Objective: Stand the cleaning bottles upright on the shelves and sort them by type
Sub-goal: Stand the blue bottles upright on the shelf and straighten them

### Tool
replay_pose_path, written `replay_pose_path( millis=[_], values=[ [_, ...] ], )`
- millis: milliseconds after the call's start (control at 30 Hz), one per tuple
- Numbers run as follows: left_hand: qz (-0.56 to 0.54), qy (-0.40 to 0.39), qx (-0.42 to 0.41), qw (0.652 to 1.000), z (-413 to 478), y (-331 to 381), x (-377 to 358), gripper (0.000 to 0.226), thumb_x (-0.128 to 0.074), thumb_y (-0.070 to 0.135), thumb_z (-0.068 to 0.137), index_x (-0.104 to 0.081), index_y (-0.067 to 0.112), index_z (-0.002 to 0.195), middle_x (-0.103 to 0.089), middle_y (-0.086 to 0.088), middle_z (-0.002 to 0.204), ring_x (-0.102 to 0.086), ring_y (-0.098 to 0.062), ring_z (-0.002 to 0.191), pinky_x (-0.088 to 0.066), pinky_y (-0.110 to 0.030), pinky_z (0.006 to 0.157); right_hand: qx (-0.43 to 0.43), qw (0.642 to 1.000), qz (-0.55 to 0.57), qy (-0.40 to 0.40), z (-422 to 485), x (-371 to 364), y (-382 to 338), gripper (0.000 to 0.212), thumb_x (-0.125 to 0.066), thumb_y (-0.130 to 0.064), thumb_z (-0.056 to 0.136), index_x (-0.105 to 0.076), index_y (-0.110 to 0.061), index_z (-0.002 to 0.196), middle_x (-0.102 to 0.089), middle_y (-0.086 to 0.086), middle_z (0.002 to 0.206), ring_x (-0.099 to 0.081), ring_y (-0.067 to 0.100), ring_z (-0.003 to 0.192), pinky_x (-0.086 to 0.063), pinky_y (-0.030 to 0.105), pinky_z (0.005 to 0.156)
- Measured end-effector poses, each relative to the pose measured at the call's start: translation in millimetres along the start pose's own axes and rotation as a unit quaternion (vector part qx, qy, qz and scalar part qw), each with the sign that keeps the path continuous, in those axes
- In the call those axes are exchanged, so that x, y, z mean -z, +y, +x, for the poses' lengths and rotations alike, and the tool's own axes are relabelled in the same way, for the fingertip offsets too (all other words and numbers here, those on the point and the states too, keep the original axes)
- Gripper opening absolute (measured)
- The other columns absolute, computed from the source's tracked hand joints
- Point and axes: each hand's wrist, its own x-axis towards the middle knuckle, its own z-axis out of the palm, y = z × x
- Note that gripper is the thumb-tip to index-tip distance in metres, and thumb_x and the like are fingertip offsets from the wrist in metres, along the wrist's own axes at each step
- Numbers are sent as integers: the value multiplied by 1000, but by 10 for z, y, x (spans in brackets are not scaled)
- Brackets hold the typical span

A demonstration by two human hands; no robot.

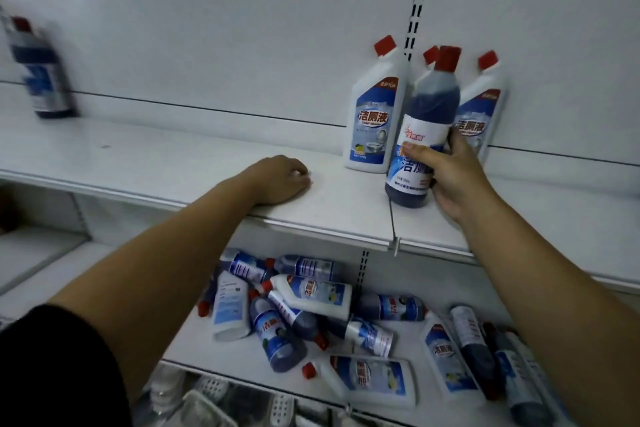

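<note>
My right hand (450, 180) grips a dark blue round bottle (427, 107) with a red cap, tilted slightly, its base near the upper shelf (173, 163). Behind it three white angled-neck bottles stand upright: one at the left (375, 114), one mostly hidden (424, 74), one at the right (481, 104). My left hand (282, 178) rests on the shelf with curled fingers and holds nothing. Another dark blue bottle (41, 76) stands blurred at the far left. On the lower shelf lies a jumbled pile of white and blue bottles (311, 308).
A slotted upright rail (419, 0) runs up the white back panel. More fallen bottles (485, 354) lie at the lower right. Below the lower shelf, white plastic items (211, 392) show in a bin.
</note>
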Motion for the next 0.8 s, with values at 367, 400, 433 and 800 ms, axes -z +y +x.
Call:
replay_pose_path(
  millis=[367,400,433,800],
  values=[
    [14,20,-8,1000,-378,-1194,429,41,-47,46,99,-60,26,132,-57,-2,141,-51,-25,127,-40,-38,108,10,997,-6,-79,-196,-1715,-38,52,-79,-3,75,-56,-17,120,-73,0,102,-72,19,91,-56,38,78],
    [14,21,-5,1000,-410,-1383,503,41,-48,46,99,-61,26,131,-57,-2,140,-52,-24,127,-40,-38,108,7,996,-8,-85,-191,-1924,-11,54,-80,-3,74,-56,-18,120,-73,1,102,-72,19,91,-57,39,79],
    [13,22,-1,1000,-446,-1574,578,40,-49,46,98,-61,26,131,-57,-2,140,-52,-24,126,-40,-37,108,3,996,-11,-91,-181,-2138,20,57,-81,-4,73,-55,-18,121,-73,2,103,-72,21,92,-57,42,81],
    [8,41,77,996,-809,-3556,1312,39,-51,43,96,-62,26,130,-58,-2,138,-53,-25,123,-42,-37,105,-67,988,0,-142,-41,-4492,293,68,-81,0,72,-48,-19,128,-71,5,104,-72,20,85,-58,39,69]
  ],
)
